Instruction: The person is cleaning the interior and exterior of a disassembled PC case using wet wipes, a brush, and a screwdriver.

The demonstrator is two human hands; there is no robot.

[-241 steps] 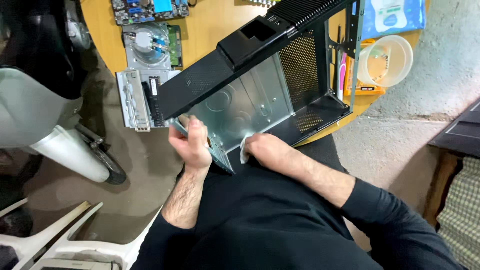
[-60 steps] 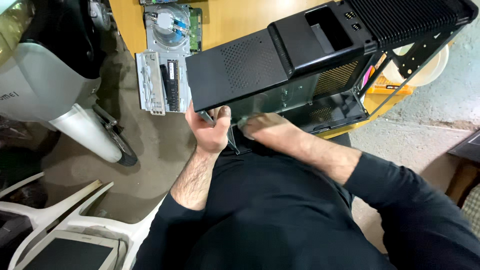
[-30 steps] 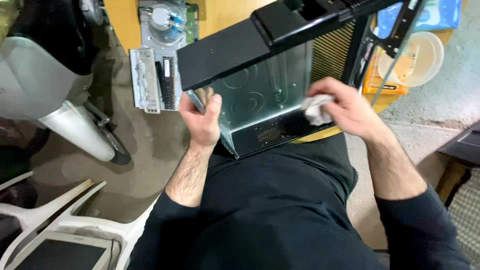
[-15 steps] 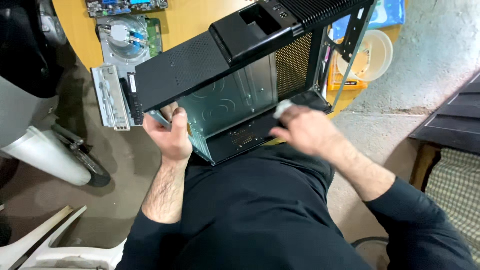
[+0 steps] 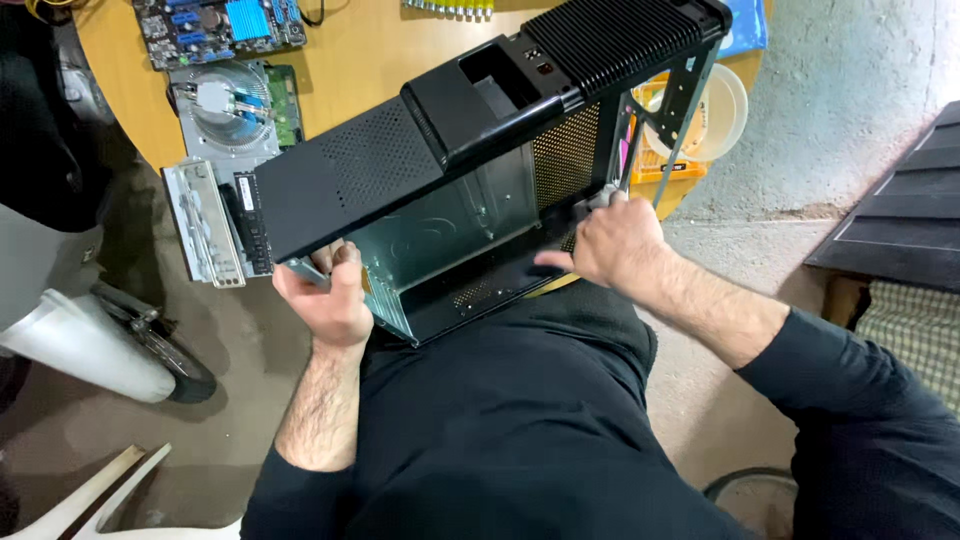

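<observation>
I have the black computer case [image 5: 440, 160] tipped up on its near edge, half on my lap and half against the rim of the round wooden table [image 5: 370, 60], with its open side turned toward me so I look straight into the bare metal interior. My left hand [image 5: 325, 300] is clamped on the case's near left corner, fingers curled up under the black outer panel and thumb pressed along the metal edge. My right hand [image 5: 615, 240] is at the case's right side, by the perforated inner wall, closed around a small wad of pale cloth [image 5: 598, 200] that just peeks out above my knuckles; the cloth is pressed against the frame there. Left of the case, on the table, lies a green circuit board with a round cooler [image 5: 230, 105], and beyond that a second board with a blue heatsink [image 5: 220, 25]. Just beside the case's left end a silver metal plate [image 5: 200, 235] stands on edge with a black memory stick [image 5: 250, 220] touching it. Behind the case's right end I can see a white bowl [image 5: 725, 110] and part of a yellow tray [image 5: 660, 165]. A grey curved stand [image 5: 80, 345] is on the floor, well left of the case.
</observation>
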